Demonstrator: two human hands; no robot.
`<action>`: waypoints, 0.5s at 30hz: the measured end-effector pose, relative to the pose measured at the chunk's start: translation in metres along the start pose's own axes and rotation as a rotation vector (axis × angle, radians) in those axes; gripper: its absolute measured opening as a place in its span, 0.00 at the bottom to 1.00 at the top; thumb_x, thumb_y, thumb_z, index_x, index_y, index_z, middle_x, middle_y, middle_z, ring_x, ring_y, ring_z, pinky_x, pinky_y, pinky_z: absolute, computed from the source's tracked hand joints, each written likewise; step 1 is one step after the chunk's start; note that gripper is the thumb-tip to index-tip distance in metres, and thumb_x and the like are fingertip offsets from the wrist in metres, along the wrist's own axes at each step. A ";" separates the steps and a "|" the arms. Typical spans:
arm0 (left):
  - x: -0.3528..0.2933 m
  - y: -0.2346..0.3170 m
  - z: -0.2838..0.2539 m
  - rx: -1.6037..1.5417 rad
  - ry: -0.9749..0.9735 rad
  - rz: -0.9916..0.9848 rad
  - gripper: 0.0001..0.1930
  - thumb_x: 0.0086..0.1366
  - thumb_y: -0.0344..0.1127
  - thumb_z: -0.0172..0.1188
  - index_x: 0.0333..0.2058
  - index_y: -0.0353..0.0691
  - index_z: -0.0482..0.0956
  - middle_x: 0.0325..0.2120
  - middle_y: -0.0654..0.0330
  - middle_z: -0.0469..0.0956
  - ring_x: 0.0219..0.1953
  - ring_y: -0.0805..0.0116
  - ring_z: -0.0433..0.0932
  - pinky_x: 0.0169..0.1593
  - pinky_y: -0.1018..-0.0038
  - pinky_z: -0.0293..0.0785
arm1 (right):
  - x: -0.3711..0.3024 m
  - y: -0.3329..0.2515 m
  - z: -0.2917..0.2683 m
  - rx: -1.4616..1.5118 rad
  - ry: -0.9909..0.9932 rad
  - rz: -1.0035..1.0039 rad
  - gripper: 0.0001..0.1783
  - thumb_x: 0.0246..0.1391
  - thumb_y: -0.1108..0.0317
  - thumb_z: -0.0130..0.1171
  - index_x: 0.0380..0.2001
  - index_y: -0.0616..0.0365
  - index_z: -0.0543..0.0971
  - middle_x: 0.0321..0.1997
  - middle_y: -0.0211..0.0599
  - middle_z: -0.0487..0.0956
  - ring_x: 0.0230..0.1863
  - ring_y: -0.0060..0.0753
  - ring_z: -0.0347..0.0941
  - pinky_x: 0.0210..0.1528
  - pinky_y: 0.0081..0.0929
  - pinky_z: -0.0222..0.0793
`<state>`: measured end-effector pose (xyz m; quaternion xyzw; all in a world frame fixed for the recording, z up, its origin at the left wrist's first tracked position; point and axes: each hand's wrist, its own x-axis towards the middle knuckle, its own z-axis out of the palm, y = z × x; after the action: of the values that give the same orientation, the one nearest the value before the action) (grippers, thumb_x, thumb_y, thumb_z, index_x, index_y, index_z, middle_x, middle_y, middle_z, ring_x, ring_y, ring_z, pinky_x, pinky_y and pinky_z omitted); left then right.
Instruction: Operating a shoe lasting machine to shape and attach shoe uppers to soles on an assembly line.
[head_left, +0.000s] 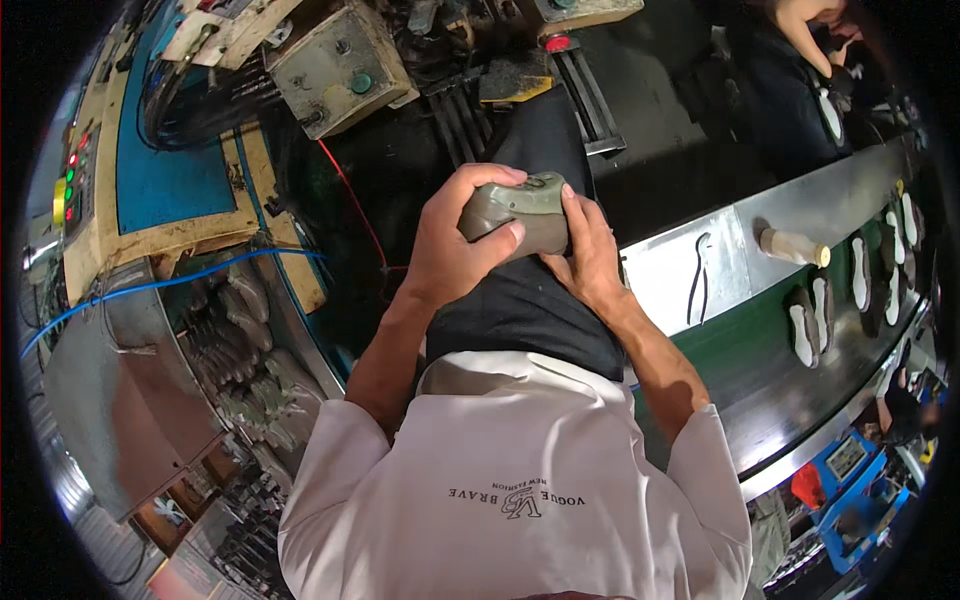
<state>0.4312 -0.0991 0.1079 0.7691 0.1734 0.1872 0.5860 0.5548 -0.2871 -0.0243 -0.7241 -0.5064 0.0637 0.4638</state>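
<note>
A grey-green shoe last (520,213) is held between my two hands above my dark trousers. My left hand (450,232) wraps its left side, thumb across the near face and fingers over the top. On the other side, my right hand (590,245) closes around the right end, its fingertips against the edge. The last's top, with a small dark opening, faces up and away from me. The parts under my palms are hidden. Pincers (697,280) with dark handles lie on a metal plate (740,285) to the right of my right hand.
Along the right, a green conveyor belt (745,375) carries several dark shoe pieces with white soles (803,335). A bottle (795,247) lies by it. Left stands a bin of lasts (230,340), with a blue hose (170,283). Ahead are a control box (340,75) and another person's hand (805,25).
</note>
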 end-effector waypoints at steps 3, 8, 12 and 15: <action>0.007 -0.004 -0.001 0.019 -0.012 0.026 0.20 0.60 0.24 0.69 0.52 0.37 0.79 0.53 0.54 0.84 0.57 0.61 0.83 0.63 0.66 0.76 | -0.001 -0.002 0.001 -0.040 0.001 0.046 0.62 0.43 0.71 0.83 0.81 0.50 0.61 0.64 0.62 0.74 0.58 0.67 0.76 0.61 0.53 0.76; 0.027 -0.014 -0.003 -0.008 -0.063 0.004 0.17 0.62 0.25 0.67 0.50 0.36 0.80 0.51 0.55 0.85 0.55 0.63 0.83 0.62 0.66 0.76 | 0.004 -0.004 -0.004 -0.101 -0.004 0.125 0.61 0.43 0.68 0.84 0.80 0.46 0.64 0.61 0.58 0.76 0.57 0.65 0.78 0.59 0.53 0.78; 0.074 -0.041 -0.018 -0.519 -0.132 -0.371 0.28 0.70 0.36 0.69 0.66 0.41 0.74 0.56 0.57 0.80 0.57 0.62 0.81 0.63 0.62 0.75 | 0.057 -0.005 -0.051 0.094 -0.279 0.368 0.56 0.53 0.59 0.80 0.81 0.47 0.62 0.64 0.57 0.80 0.61 0.56 0.80 0.63 0.44 0.77; 0.087 -0.044 -0.011 -0.498 -0.081 -0.408 0.35 0.71 0.39 0.68 0.73 0.43 0.66 0.57 0.55 0.78 0.58 0.59 0.81 0.62 0.56 0.78 | 0.084 0.001 -0.082 0.426 -0.371 0.674 0.56 0.54 0.54 0.80 0.80 0.56 0.63 0.70 0.59 0.77 0.71 0.51 0.75 0.71 0.41 0.71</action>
<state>0.4994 -0.0364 0.0752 0.5582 0.2495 0.0716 0.7881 0.6419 -0.2706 0.0531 -0.7133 -0.2922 0.4436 0.4573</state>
